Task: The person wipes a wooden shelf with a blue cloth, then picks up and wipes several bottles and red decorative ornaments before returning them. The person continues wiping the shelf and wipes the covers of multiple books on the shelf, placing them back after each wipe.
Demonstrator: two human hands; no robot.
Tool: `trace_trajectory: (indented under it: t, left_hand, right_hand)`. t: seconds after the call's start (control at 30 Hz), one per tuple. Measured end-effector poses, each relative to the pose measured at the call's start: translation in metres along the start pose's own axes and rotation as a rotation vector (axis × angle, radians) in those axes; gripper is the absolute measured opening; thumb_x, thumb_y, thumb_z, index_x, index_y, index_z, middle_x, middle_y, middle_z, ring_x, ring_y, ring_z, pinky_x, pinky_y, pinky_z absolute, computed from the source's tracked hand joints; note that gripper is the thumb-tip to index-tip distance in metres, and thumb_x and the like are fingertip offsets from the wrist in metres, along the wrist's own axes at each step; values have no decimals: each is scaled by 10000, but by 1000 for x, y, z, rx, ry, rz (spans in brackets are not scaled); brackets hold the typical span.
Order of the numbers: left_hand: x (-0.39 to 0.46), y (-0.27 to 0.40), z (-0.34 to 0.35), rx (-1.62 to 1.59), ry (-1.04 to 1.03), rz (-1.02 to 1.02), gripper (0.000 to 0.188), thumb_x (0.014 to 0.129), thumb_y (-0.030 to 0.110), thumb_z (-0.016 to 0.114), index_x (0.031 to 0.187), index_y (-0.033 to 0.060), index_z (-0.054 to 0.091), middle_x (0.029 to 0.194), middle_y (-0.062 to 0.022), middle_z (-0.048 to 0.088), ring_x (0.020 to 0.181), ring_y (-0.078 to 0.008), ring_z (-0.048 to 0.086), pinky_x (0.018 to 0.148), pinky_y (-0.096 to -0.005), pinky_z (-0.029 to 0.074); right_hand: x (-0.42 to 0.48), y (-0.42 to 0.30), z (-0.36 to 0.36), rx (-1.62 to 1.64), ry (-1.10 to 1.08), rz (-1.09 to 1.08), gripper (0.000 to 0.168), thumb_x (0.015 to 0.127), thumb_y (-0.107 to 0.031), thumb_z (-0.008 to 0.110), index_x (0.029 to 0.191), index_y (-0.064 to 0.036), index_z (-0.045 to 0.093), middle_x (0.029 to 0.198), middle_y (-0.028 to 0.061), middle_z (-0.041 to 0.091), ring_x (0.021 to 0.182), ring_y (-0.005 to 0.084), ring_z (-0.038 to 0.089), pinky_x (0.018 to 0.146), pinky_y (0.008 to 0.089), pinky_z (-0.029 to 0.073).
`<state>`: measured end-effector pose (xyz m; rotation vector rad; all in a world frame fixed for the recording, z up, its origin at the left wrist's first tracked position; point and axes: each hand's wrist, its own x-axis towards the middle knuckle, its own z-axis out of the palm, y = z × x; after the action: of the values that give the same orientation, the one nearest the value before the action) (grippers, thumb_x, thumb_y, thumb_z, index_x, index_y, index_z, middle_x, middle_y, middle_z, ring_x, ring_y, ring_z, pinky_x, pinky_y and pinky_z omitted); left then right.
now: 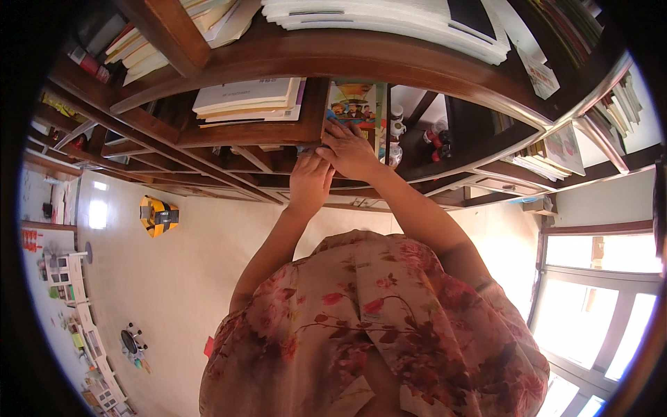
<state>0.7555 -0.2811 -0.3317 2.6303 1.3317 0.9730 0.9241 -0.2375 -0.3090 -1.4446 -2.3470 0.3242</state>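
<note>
At the front edge of a dark brown wooden bookshelf (250,136), my two hands meet, fingertips close together. My left hand (311,180) reaches up from below, its fingers bent over a small dark bluish thing (303,149) that is mostly hidden. Across the shelf's upright divider lies my right hand (351,148), fingers stretched toward the left. A bit of blue (330,113) shows above its fingers; I cannot tell what it is. Just behind that hand stands a colourful illustrated book (357,101). Left of the divider rests a stack of books (247,101).
White bottles (397,127) and red-and-dark containers (440,143) stand in the compartment to the right. Thick white paper stacks (385,26) fill the shelf above. On the floor are a yellow-and-black bag (158,216) and a wheeled stool (130,341). Glazed doors (578,313) are at right.
</note>
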Motion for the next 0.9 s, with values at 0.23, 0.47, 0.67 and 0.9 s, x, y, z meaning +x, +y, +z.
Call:
trace_trajectory:
  t: [0.23, 0.47, 0.67, 0.9]
  left_hand:
    - [14, -1, 5, 23, 85, -20, 265, 921, 135, 689, 1174, 57, 708, 1245, -97, 672, 1194, -318, 603, 1014, -466, 490]
    - [18, -5, 10, 38, 121, -28, 219, 896, 160, 726, 1096, 72, 736, 1177, -66, 700, 1086, -288, 642, 918, -444, 518]
    - [19, -5, 10, 37, 141, -34, 211, 872, 154, 748, 1069, 81, 752, 1147, -54, 713, 1060, -280, 658, 898, -439, 522]
    - [19, -6, 14, 41, 164, -29, 217, 856, 157, 751, 1059, 81, 753, 1134, -45, 716, 1050, -279, 649, 920, -442, 518]
  right_hand:
    - [49, 36, 0, -242, -20, 73, 527, 1054, -431, 474, 1553, -264, 431, 1644, 56, 345, 1549, 274, 261, 1229, 568, 219]
    - [56, 76, -11, -305, 132, 136, 549, 1015, -382, 572, 1530, -255, 433, 1632, 63, 350, 1522, 287, 306, 1201, 571, 279]
    - [34, 73, -5, -334, 245, 143, 546, 997, -368, 598, 1507, -222, 471, 1583, 114, 410, 1472, 316, 373, 1167, 565, 315]
    - [-9, 57, -8, -290, 329, 45, 503, 970, -331, 632, 1445, -191, 542, 1500, 160, 477, 1405, 375, 432, 1145, 560, 347]
